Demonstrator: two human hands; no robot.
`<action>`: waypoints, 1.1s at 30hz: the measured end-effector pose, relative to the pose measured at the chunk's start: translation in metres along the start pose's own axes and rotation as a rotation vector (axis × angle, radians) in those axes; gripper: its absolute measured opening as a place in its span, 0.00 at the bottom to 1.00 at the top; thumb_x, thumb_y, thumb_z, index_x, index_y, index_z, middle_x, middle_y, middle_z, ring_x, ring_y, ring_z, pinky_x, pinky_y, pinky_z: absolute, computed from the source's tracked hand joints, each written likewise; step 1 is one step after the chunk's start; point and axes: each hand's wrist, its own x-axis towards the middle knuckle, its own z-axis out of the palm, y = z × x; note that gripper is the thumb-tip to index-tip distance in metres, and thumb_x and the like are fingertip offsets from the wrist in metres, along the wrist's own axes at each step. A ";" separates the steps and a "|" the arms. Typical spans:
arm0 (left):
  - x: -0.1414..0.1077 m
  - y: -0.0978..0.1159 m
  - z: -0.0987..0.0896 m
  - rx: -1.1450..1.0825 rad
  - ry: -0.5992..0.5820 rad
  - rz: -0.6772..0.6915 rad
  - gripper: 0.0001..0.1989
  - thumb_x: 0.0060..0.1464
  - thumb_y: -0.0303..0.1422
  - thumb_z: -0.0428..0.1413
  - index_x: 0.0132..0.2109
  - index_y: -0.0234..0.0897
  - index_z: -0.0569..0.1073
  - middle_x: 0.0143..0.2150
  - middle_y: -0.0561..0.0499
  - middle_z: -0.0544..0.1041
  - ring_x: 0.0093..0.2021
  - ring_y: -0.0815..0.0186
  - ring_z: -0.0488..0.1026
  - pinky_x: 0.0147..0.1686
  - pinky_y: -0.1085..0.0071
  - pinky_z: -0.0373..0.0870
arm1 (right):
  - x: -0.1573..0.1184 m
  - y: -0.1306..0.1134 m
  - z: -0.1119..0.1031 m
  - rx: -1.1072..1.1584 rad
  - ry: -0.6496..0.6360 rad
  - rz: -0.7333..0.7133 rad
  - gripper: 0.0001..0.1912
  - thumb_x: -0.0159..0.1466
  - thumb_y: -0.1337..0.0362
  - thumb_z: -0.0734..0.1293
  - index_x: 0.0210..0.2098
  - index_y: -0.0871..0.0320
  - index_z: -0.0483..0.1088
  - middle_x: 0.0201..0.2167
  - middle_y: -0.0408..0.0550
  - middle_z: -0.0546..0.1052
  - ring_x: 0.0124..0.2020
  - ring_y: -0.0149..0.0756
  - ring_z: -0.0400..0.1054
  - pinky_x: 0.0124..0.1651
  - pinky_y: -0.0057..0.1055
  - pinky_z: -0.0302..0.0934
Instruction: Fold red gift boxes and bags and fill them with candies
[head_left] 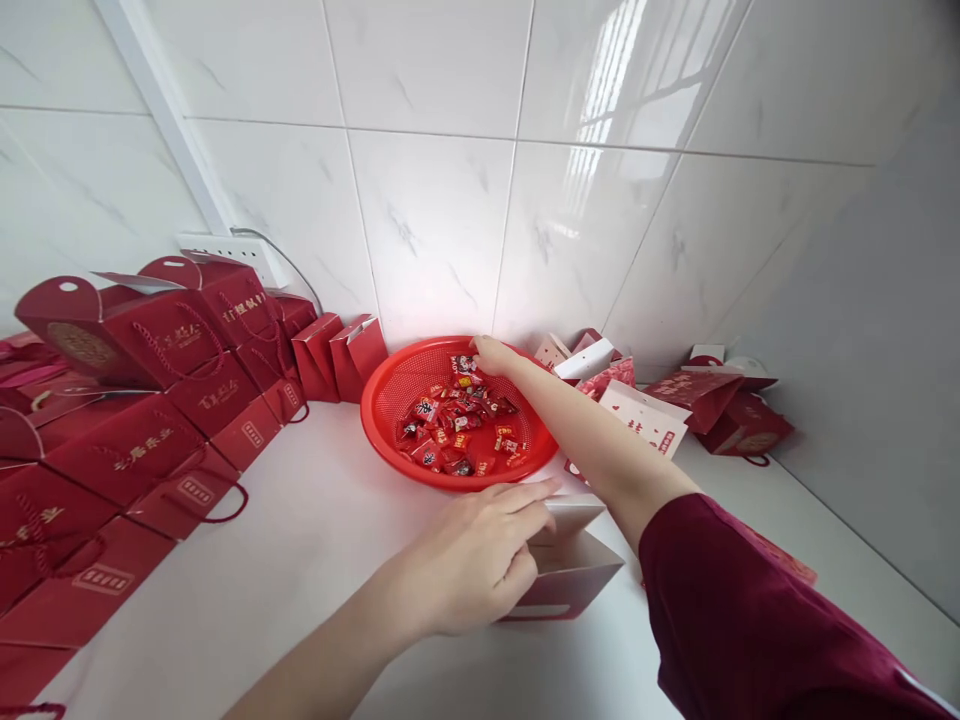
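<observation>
A red plastic basket (379,440) stands near the wall, with several small wrapped candies (457,425) heaped in its bottom. My right hand (493,357) reaches over its far right side, fingers closed at a wrapped candy marked LOVE (463,366). In front of the basket, an open-topped red gift box (551,595) with a pale inside rests on the white table. My left hand (487,550) grips the box's left side, its index finger stretched over the upper edge. Part of the box is hidden behind that hand.
Stacked red gift boxes (180,345) with cord handles fill the left. Two small red boxes (337,355) stand beside the basket. White and red cards or boxes (641,415) lie to the right, and more red boxes (705,400) sit farther along. A power strip (232,255) is against the tiled wall (435,220).
</observation>
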 end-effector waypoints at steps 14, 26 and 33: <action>-0.001 0.000 -0.003 -0.121 0.203 0.029 0.10 0.62 0.30 0.50 0.43 0.42 0.76 0.68 0.50 0.65 0.67 0.55 0.60 0.63 0.58 0.62 | -0.076 -0.004 -0.043 0.417 0.169 0.100 0.17 0.66 0.53 0.68 0.37 0.63 0.73 0.34 0.47 0.77 0.39 0.38 0.74 0.44 0.36 0.69; 0.027 -0.018 -0.028 -0.741 0.699 -0.176 0.20 0.57 0.49 0.59 0.41 0.35 0.79 0.39 0.46 0.81 0.40 0.63 0.77 0.39 0.72 0.74 | -0.266 -0.030 -0.071 1.543 0.397 -0.032 0.16 0.59 0.52 0.74 0.33 0.57 0.69 0.33 0.42 0.78 0.26 0.27 0.76 0.30 0.21 0.73; 0.024 -0.001 -0.021 -0.762 0.608 -0.126 0.16 0.54 0.41 0.64 0.46 0.37 0.81 0.43 0.46 0.83 0.44 0.59 0.79 0.46 0.67 0.77 | -0.278 -0.034 -0.068 1.498 0.359 -0.066 0.16 0.62 0.52 0.72 0.34 0.57 0.68 0.37 0.45 0.78 0.30 0.32 0.78 0.35 0.29 0.77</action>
